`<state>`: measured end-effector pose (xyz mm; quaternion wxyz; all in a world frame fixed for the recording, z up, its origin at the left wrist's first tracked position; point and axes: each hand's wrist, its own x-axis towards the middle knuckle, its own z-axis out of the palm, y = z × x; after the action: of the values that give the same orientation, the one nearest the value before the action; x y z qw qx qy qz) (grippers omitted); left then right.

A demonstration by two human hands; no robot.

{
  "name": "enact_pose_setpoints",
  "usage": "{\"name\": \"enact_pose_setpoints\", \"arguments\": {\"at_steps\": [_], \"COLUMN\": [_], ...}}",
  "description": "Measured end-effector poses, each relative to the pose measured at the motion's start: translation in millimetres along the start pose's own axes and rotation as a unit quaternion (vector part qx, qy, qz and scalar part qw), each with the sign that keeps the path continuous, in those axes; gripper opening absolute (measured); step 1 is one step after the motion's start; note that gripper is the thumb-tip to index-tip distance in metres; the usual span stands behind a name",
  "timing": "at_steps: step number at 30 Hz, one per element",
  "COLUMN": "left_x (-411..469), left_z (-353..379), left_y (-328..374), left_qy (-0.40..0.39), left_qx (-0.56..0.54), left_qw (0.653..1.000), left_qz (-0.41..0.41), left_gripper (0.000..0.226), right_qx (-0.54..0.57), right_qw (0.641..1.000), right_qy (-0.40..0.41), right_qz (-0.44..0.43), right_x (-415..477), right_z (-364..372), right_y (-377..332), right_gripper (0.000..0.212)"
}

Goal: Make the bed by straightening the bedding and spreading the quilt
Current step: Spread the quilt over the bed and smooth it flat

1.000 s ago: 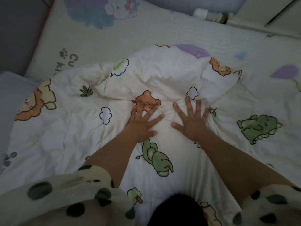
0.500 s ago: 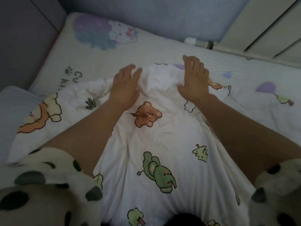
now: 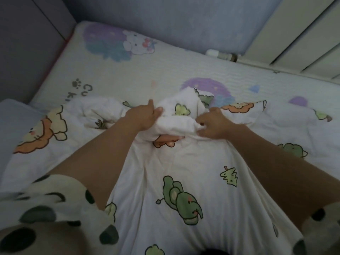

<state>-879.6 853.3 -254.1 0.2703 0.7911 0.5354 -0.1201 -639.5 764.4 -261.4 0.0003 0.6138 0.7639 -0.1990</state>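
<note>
Both bare forearms reach forward over the cartoon-print quilt (image 3: 184,190), which lies rumpled beneath them. The left hand (image 3: 145,116) and right hand (image 3: 213,124) sit side by side, fingers clamped on a raised fold near its far edge. The printed mattress pad (image 3: 147,70) lies beyond.

Left hand (image 3: 142,117): fingers curled, thumb on top, gripping bunched quilt (image 3: 176,124).
Right hand (image 3: 214,125): fingers curled, pinching the same fold.
Arms: both stretched forward.
</note>
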Motion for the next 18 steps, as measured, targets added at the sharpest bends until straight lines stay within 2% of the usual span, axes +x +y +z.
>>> {"name": "enact_pose_setpoints", "arguments": {"at_steps": [3,5,8,9,10,11,12,13,14,15,16,17,18], "left_x": [-1,0,-3,-5,-7,-8,-11,-13,-14,-14,-16,-17,-17], "left_z": [5,2,4,6,8,10,10,9,8,9,9,10,9], "left_y": [0,7,19,20,19,16,14,13,12,12,14,16,17], "left_qy": [-0.012,0.011,-0.001,-0.029,-0.062,-0.102,-0.137,-0.166,-0.19,-0.205,-0.223,-0.241,-0.249], "left_qx": [0.029,0.028,0.07,0.073,0.062,0.046,0.028,0.015,0.012,0.02,0.037,0.059,0.074], "left_qw": [0.999,1.0,0.997,0.996,0.995,0.993,0.99,0.986,0.982,0.978,0.974,0.969,0.966], "left_qz": [-0.005,-0.007,0.014,0.03,0.04,0.035,0.022,0.004,-0.008,-0.006,0.0,0.002,-0.003], "left_gripper": [0.059,0.059,0.057,0.052,0.045,0.043,0.058,0.082,0.101,0.109,0.106,0.097,0.085], "right_qx": [-0.074,-0.071,0.064,0.132,0.192,0.241,0.254,0.221,0.158,0.094,0.051,0.018,-0.014], "right_qw": [0.983,0.966,0.945,0.94,0.942,0.949,0.957,0.967,0.974,0.976,0.967,0.955,0.945], "right_qy": [-0.167,-0.245,-0.319,-0.309,-0.264,-0.182,-0.085,-0.009,0.014,-0.017,-0.076,-0.131,-0.17], "right_qz": [-0.028,-0.032,0.03,0.056,0.074,0.094,0.11,0.128,0.159,0.196,0.237,0.265,0.278], "right_x": [-18,-23,-26,-26,-26,-25,-23,-20,-19,-19,-21,-23,-27], "right_z": [8,10,-6,-13,-18,-22,-23,-21,-20,-16,-11,-7,-4], "right_y": [-9,-15,-16,-14,-10,-4,6,17,26,35,41,47,50], "right_gripper": [0.033,0.025,0.012,0.006,0.004,0.008,0.006,0.016,0.044,0.073,0.096,0.108,0.107]}}
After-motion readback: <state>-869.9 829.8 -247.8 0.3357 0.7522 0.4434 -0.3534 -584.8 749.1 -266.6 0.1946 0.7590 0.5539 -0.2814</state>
